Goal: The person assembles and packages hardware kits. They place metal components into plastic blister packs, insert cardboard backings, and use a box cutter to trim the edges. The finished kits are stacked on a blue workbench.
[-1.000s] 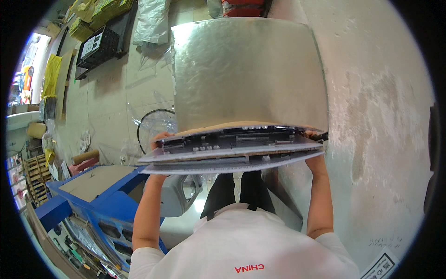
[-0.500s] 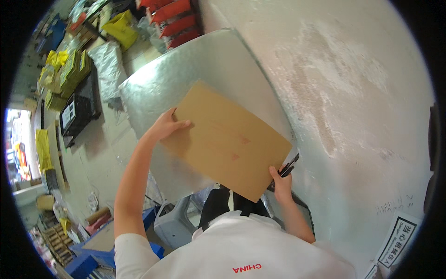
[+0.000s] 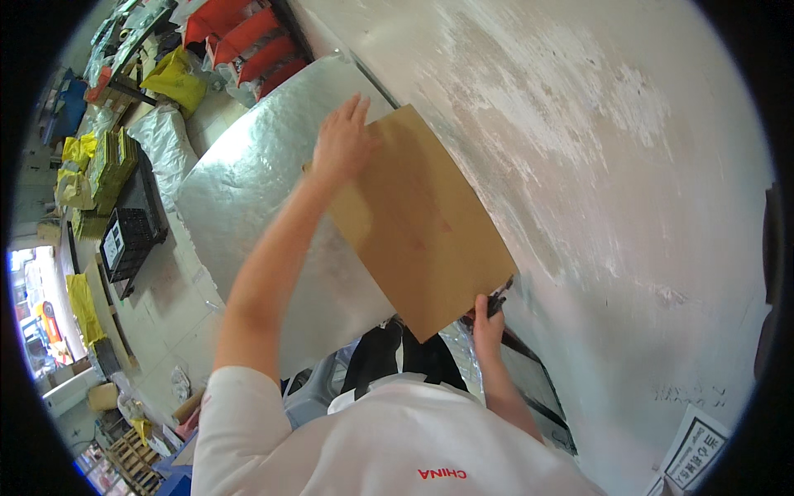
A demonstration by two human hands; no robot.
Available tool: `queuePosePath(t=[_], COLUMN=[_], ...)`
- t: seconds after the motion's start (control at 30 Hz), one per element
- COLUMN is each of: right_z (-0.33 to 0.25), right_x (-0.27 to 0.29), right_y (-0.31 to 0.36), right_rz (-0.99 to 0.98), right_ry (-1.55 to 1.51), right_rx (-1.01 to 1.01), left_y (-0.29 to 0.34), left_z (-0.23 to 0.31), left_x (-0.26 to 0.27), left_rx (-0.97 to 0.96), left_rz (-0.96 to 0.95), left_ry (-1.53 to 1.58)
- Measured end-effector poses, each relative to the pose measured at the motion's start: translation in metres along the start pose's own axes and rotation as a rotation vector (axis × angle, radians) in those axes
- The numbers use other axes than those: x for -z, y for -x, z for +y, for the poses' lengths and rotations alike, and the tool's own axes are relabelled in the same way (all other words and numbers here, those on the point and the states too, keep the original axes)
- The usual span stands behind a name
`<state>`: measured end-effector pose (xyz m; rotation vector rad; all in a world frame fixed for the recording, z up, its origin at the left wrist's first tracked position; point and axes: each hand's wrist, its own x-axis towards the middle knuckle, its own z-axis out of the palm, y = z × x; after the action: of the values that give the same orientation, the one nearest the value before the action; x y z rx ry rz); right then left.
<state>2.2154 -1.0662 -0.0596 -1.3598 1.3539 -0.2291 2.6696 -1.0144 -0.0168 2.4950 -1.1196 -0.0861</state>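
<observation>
A brown cardboard sheet lies slanted in front of me, over a large silvery-topped table. My left hand is at its upper left edge, fingers stretched out and slightly blurred. Whether the fingertips press on the sheet, I cannot tell. At the lower right corner, my right hand is closed on the sheet's edge. The same hand holds a slim black pen-like tool, its tip pointing up and away. Faint reddish smudges mark the cardboard.
A pale, scuffed wall rises along the right. On the floor to the left are a black crate, yellow bundles and a yellow bag. Red packages are stacked beyond the table. A grey stool stands close to my legs.
My left hand has moved up and right along the sheet, its fingers now stretched out. The cardboard has turned clockwise to a steeper slant. My right hand keeps its hold.
</observation>
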Motion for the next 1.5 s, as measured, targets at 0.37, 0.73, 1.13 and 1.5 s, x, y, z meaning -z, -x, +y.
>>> queuePosePath(t=[0.37,0.73,1.13,1.5], right_z=[-0.009,-0.004,-0.026,-0.104], right_x=[0.003,-0.008,0.02,-0.042], right_y=[0.033,0.044,0.072,0.142], right_rz=[-0.159,-0.14,-0.221,-0.819], right_ry=[-0.024,0.017,-0.137,0.078], right_rx=[0.028,0.092,-0.187,0.865], left_y=[0.171,0.071,0.101,0.337], left_z=[0.083,-0.023,-0.024,-0.205], left_x=[-0.027,0.008,0.044,0.121], left_rx=[-0.153,0.391,0.405,0.764], left_rz=[-0.101,-0.144,-0.057,1.145], left_ry=[0.142,0.025,0.29,1.428])
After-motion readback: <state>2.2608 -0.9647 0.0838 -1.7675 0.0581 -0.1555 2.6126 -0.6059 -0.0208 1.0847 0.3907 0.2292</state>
